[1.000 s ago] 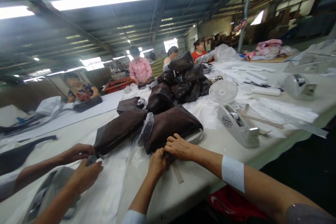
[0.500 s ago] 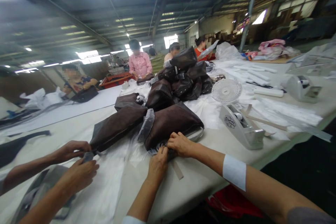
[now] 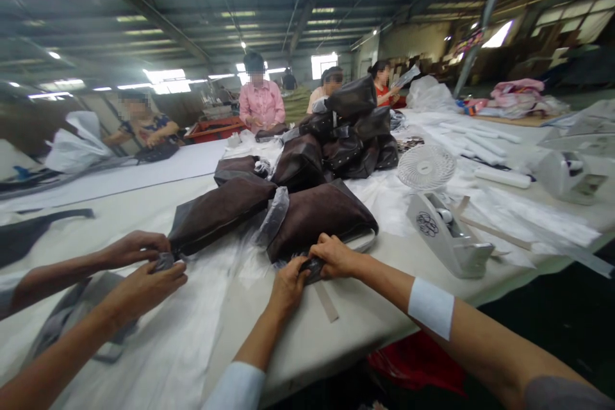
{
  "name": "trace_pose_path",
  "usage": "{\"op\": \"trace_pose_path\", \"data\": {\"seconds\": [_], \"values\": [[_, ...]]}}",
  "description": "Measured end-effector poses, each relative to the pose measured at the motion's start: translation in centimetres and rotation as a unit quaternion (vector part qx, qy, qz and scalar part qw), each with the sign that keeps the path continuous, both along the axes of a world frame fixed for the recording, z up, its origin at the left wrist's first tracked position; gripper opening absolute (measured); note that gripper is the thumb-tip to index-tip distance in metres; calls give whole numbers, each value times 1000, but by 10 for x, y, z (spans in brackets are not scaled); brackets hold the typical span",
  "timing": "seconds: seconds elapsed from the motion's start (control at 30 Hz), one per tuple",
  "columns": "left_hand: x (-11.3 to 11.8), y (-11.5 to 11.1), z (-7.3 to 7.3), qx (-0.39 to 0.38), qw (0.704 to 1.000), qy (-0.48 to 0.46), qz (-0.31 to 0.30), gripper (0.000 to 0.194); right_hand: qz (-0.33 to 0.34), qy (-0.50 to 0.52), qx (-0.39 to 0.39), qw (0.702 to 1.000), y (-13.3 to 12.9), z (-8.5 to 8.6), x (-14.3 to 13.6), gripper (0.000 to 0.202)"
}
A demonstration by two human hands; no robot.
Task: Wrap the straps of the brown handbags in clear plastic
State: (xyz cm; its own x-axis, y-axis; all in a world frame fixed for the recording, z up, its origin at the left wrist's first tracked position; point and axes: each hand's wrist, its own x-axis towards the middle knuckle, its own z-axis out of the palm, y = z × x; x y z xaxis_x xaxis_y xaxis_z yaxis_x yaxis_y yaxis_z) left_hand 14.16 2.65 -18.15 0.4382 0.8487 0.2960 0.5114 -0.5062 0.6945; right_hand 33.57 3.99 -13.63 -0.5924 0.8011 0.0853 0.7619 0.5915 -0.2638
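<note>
A dark brown bag [image 3: 321,214] lies in front of me, with a translucent wrap [image 3: 275,216] at its left end. Against its near edge, my left hand [image 3: 288,287] pinches a small dark, shiny piece [image 3: 314,269]. The fingers of my right hand [image 3: 334,257] are closed on the same piece, just to the right. Below them a thin grey-beige strip [image 3: 327,302] lies on the table. Another brown bag [image 3: 221,211] is to the left, where a co-worker's two hands hold a small wrapped piece [image 3: 164,261] at its end.
Brown bags [image 3: 343,150] are piled beyond. At the right stand a white round fan [image 3: 426,168] and a tape dispenser [image 3: 449,234]. White sheets and rolls [image 3: 502,176] lie farther right. Several people stand across the table [image 3: 120,195]. Red material [image 3: 418,362] hangs below the edge.
The view has shifted slightly. My hands have moved a little upward on the bag's edge, and more of the dark piece shows between them. The co-worker's hands remain at the left bag.
</note>
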Motion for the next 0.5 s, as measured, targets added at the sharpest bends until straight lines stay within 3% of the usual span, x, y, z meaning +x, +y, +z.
{"op": "trace_pose_path", "data": {"seconds": [0.1, 0.2, 0.5], "values": [[2, 0, 3, 5, 1000, 31, -1, 22, -4, 3, -31, 1000, -2, 7, -3, 37], [5, 0, 6, -16, 998, 64, 6, 22, -15, 4, -22, 1000, -2, 10, -8, 25], [6, 0, 8, -41, 996, 60, 42, 18, -45, 79, 48, 995, 0, -10, -15, 22]]}}
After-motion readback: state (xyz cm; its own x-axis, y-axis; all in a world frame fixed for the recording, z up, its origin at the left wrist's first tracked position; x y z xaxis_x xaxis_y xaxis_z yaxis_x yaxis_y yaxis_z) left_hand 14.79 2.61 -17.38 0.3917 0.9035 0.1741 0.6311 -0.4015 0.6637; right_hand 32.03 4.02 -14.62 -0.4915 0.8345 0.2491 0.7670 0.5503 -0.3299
